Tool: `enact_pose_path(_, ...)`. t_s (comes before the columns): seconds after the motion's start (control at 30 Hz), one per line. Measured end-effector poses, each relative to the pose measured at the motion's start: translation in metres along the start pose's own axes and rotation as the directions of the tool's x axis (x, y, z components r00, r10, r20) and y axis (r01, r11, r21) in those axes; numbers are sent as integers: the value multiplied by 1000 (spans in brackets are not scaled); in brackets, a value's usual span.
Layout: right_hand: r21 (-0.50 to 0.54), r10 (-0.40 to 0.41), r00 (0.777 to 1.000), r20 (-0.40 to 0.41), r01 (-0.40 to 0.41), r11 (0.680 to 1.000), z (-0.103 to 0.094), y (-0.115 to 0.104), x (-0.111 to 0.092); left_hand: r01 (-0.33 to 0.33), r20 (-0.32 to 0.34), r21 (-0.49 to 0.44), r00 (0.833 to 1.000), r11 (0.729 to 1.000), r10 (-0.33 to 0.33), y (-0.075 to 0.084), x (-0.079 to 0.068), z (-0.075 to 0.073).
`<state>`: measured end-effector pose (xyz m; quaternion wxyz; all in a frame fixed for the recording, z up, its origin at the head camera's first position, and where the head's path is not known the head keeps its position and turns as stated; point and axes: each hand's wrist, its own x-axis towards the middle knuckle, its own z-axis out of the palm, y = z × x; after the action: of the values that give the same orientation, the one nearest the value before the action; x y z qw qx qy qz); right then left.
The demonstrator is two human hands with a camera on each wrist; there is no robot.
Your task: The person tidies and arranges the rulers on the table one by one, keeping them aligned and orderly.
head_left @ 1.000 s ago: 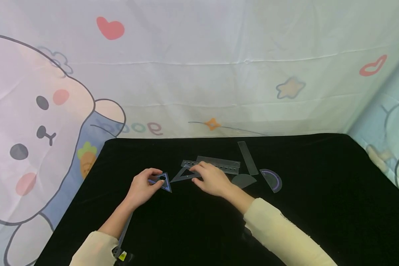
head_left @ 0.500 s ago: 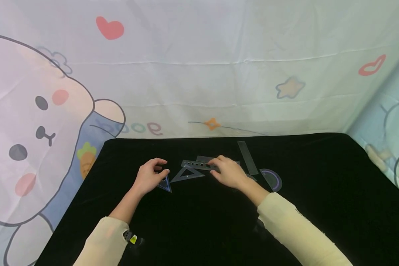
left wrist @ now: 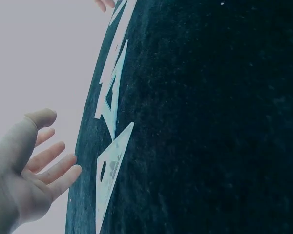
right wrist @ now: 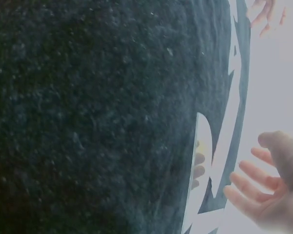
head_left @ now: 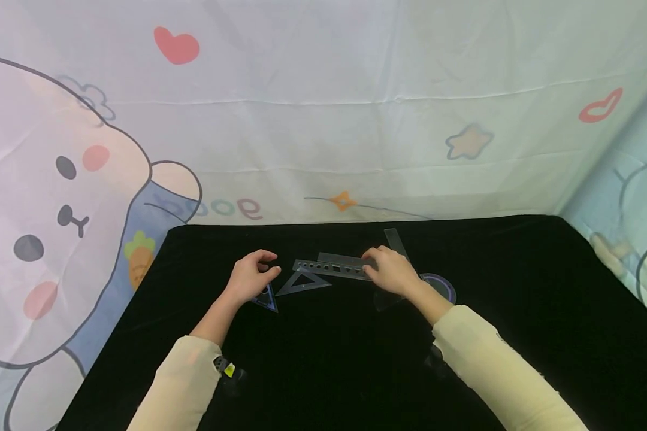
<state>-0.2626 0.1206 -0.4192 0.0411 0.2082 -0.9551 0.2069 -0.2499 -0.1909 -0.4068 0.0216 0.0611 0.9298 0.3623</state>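
Note:
My left hand point(head_left: 251, 278) hovers with loosely bent, empty fingers over a blue-edged set square point(head_left: 268, 299); the left wrist view shows a gap between this hand point(left wrist: 34, 175) and the set square point(left wrist: 118, 158). Right of it lies a clear set square point(head_left: 317, 281), its top corner by a ruler with a row of holes point(head_left: 326, 269). My right hand point(head_left: 392, 272) is over that ruler's right end, hiding part of it. Its fingers are spread and hold nothing in the right wrist view. Below this hand lies a clear half-round protractor point(right wrist: 203, 134), partly covered in the head view.
Behind the holed ruler lies another clear ruler point(head_left: 336, 258). A narrow strip-like ruler point(head_left: 393, 238) points toward the back edge, and a purple-arced protractor point(head_left: 444, 286) is partly behind the right forearm. Black cloth point(head_left: 323, 359) covers the table; a printed curtain point(head_left: 323, 120) hangs behind.
The left hand has come off the blue-edged set square, moving up and right. My right hand has moved right from the clear set square, along the holed ruler to its right end.

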Motion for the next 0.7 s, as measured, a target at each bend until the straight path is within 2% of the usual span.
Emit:
enact_pose_path(0.33, 124, 160, 984, 75, -168, 978, -12, 13, -1, 30, 24, -27, 999, 999, -30, 6, 15, 8)
enact_pose_path(0.7, 152, 244, 958, 150, -266, 952, -21, 16, -5, 43, 22, 3, 999, 999, -43, 11, 26, 18)
